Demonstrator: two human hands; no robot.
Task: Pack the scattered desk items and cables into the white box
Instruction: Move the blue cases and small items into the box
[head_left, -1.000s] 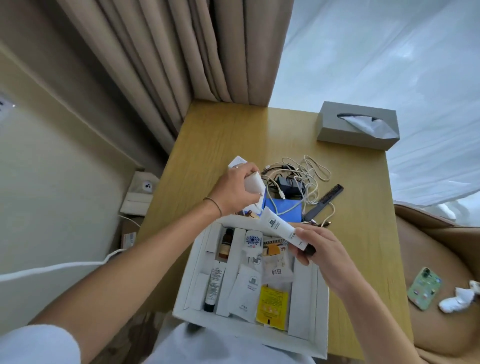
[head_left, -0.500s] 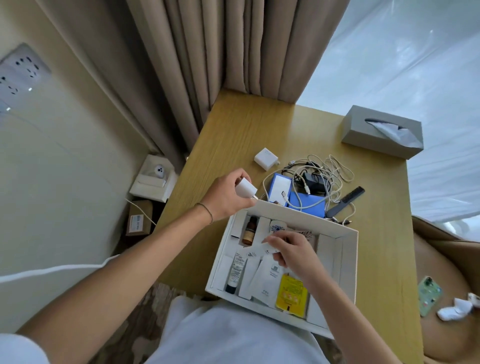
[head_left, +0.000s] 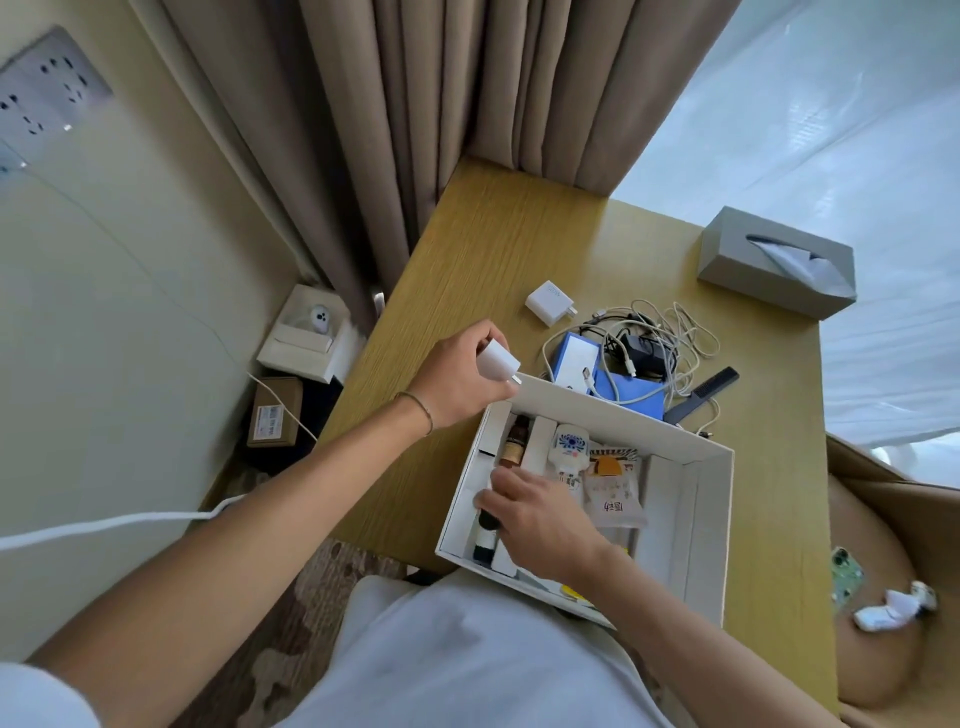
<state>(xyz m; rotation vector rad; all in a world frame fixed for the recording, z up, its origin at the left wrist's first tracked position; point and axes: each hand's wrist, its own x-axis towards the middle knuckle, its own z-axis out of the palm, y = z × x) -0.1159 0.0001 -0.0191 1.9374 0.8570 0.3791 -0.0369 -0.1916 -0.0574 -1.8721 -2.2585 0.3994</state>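
Wooden desk (head_left: 498, 249) with white box (head_left: 711, 519), cables (head_left: 680, 332)

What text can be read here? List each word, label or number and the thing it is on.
Red characters on the clear packet in the white box: too blurred to read.
Faint print on the white charger on the desk: too small to read.
Barcode label on the brown carton on the floor: unreadable.
Blue emblem on the white bottle: a pattern, with no legible words.

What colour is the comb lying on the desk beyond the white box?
Black, seen in the head view: comb.
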